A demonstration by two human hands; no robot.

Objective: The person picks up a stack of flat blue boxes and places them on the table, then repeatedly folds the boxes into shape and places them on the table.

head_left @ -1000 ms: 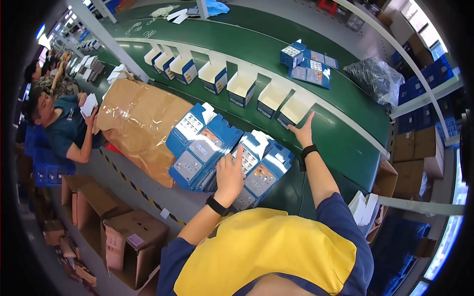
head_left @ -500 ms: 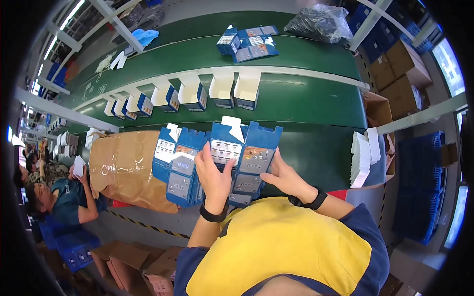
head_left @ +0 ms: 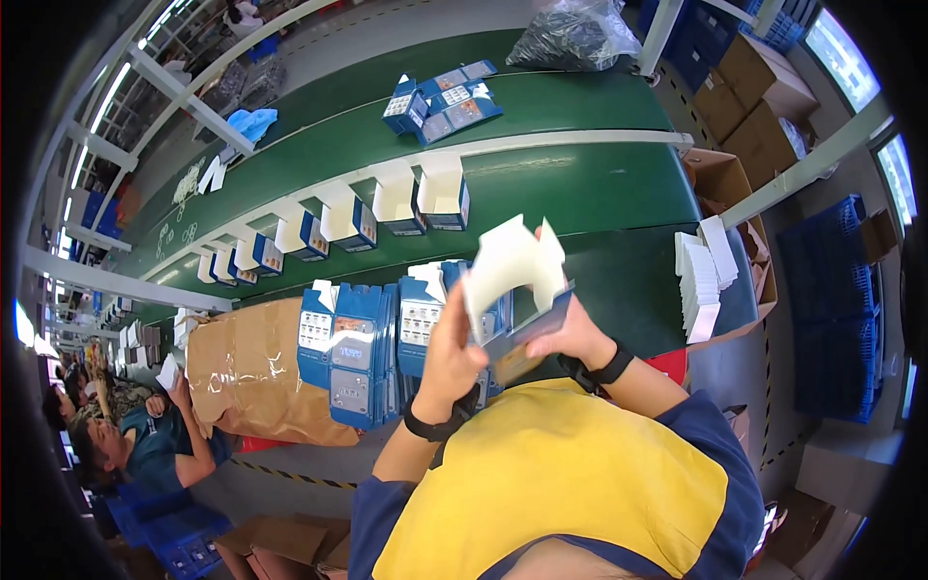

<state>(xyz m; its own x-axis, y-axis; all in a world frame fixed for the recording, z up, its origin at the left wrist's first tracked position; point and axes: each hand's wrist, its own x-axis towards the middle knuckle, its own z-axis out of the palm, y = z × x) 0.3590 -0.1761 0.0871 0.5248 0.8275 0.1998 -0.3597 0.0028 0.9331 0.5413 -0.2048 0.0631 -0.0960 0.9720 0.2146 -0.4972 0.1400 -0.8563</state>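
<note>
- Along the workroom bench, a green tabletop adjoins a green belt, with a pale rail beyond.
- At the rail stand 7 open-topped boxes; left of the hands, 2 stacks of flat blue cartons lie beside a brown wrapped bundle.
- Green tabletop shows between the right hand and the white sheets near the right edge; bare belt extends right of the last box.
- Above the tabletop's near side, both hands hold a blue-and-white carton: the left hand curls around its left side, the right grips its lower right.
- Its white flaps point up and away from the wearer; blur obscures its long axis.
</note>
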